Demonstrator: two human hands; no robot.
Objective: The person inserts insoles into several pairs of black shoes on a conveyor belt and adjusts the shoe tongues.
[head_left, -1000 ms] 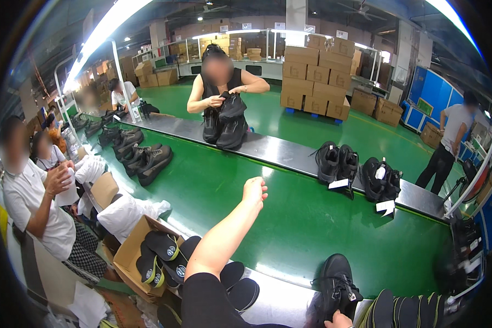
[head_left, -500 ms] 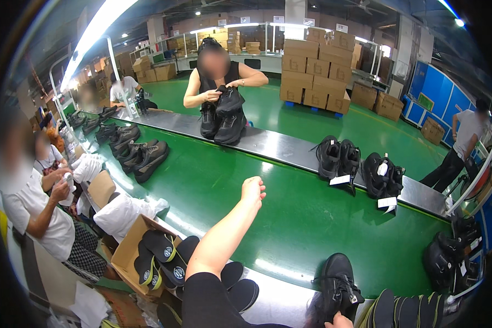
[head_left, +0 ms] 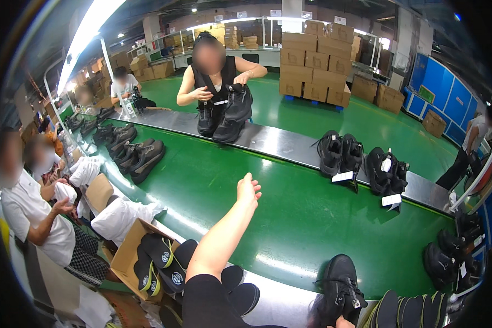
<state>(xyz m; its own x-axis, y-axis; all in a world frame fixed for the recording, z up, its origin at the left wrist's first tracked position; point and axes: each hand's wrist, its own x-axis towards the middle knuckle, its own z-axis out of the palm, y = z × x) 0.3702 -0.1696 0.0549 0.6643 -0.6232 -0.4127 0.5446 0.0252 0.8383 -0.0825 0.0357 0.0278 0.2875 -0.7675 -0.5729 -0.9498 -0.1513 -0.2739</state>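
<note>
My left arm reaches out over the green belt. My left hand [head_left: 248,192] is empty, its fingers loosely spread. Close to me at the lower right, a black lace-up shoe [head_left: 340,284] stands with its toe pointing away from me. My right hand [head_left: 343,323], mostly cut off by the bottom edge, grips the back of this shoe; only part of a thumb and finger shows. Insoles [head_left: 421,310], black with yellow-green edges, stand in a row right of the shoe. Left of my arm, a cardboard box [head_left: 127,257] holds more black insoles.
Across the belt [head_left: 290,218], a co-worker [head_left: 224,76] handles black shoes [head_left: 236,112] on a metal ledge [head_left: 279,143]. Tagged black shoes [head_left: 339,154] stand farther right. Brown-grey shoes [head_left: 142,158] sit at the left, near seated workers. More black shoes [head_left: 443,257] fill the right end.
My left fingers have loosened and point farther out. The co-worker opposite has lowered the shoe and taken one hand off it. The person at the far right has moved rightward.
</note>
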